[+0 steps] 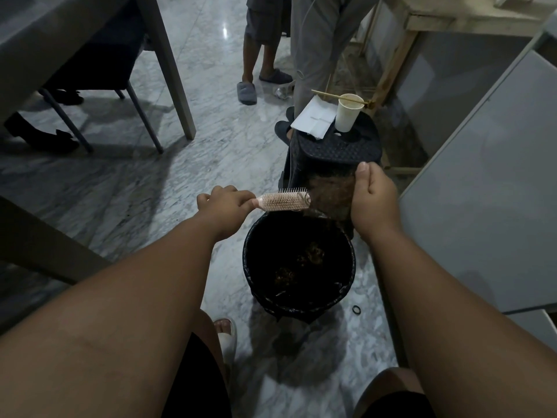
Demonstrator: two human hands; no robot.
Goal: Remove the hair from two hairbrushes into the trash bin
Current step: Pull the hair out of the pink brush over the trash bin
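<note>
My left hand [224, 205] grips the handle of a pink hairbrush [284, 200], held level with its bristles up, just above the far rim of the black trash bin [351, 257]. A sheet of brown hair [333, 191] stretches from the brush's right end to my right hand [375, 200], which pinches it between thumb and fingers. Brown clumps of hair [304, 257] lie in the bottom of the bin. Only one brush is in view.
A black woven stool [334, 152] behind the bin carries a paper cup [348, 113], a stick and white paper [315, 116]. A black hair tie [356, 309] lies on the marble floor. Two people stand beyond; a table and chair at left, a grey cabinet at right.
</note>
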